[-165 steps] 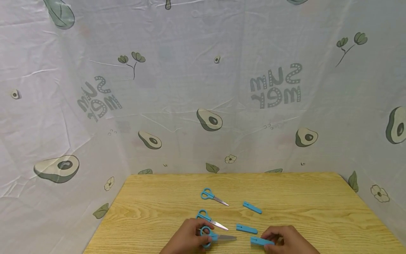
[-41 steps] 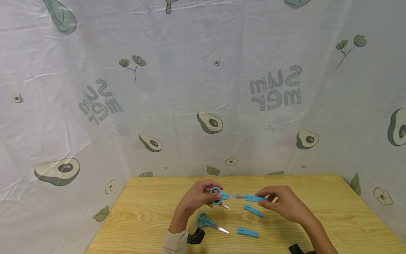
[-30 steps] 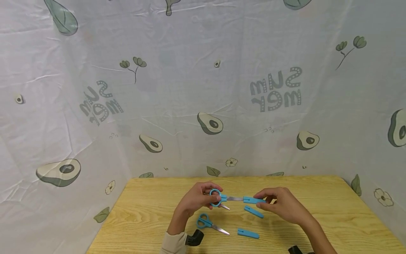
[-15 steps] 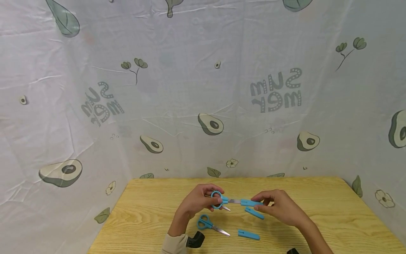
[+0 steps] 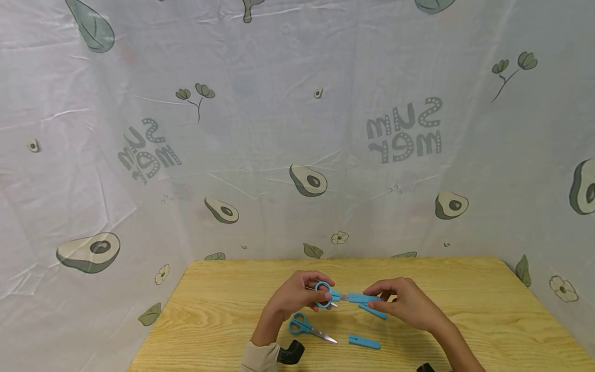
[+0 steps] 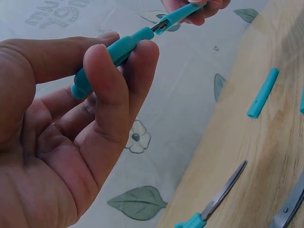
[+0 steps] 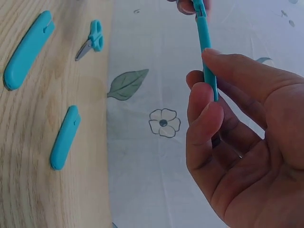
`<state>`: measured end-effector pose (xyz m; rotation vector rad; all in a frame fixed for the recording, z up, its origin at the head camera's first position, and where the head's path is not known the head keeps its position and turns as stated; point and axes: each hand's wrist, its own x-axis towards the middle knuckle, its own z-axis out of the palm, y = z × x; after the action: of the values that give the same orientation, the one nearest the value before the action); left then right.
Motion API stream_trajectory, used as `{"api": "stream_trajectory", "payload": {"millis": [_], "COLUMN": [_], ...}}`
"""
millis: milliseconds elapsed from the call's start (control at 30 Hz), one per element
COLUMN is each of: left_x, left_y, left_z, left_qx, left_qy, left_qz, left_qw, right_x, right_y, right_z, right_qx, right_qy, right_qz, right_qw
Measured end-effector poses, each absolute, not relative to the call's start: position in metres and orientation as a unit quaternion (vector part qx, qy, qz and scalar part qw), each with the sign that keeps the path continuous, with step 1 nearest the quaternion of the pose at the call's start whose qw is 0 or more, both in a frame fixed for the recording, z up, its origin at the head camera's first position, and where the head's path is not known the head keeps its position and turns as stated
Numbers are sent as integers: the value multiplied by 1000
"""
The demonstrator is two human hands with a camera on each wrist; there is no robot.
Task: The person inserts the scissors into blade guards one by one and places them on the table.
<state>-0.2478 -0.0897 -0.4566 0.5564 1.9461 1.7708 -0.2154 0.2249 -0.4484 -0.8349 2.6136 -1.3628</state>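
blue-handled scissors [image 5: 335, 295] partly inside a blue cover [image 5: 359, 298], held above the table [image 5: 218, 299]
left hand [image 5: 297, 293] grips the scissors, right hand [image 5: 406, 304] pinches the cover; other scissors [image 5: 307, 327] and another cover [image 5: 364, 341] lie well in from the far edge.

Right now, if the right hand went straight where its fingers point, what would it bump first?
Probably the scissors in the left hand: the cap in the right hand covers part of their blade. Depth is unclear.

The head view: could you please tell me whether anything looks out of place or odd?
Yes: the "summer" lettering on the cloth reads backwards, as if mirrored. No damage shows on the blue scissors or the blue covers.
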Motion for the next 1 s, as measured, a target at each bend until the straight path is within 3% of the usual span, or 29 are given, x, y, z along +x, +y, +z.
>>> {"api": "stream_trajectory", "payload": {"millis": [1000], "left_x": [-247], "left_y": [-89], "left_z": [-457], "left_qx": [186], "left_qy": [700], "left_qz": [656], "left_qw": [213], "right_x": [-214], "right_y": [216], "right_z": [-450], "right_qx": [-253], "right_qy": [856], "right_qz": [-451], "right_qw": [16]}}
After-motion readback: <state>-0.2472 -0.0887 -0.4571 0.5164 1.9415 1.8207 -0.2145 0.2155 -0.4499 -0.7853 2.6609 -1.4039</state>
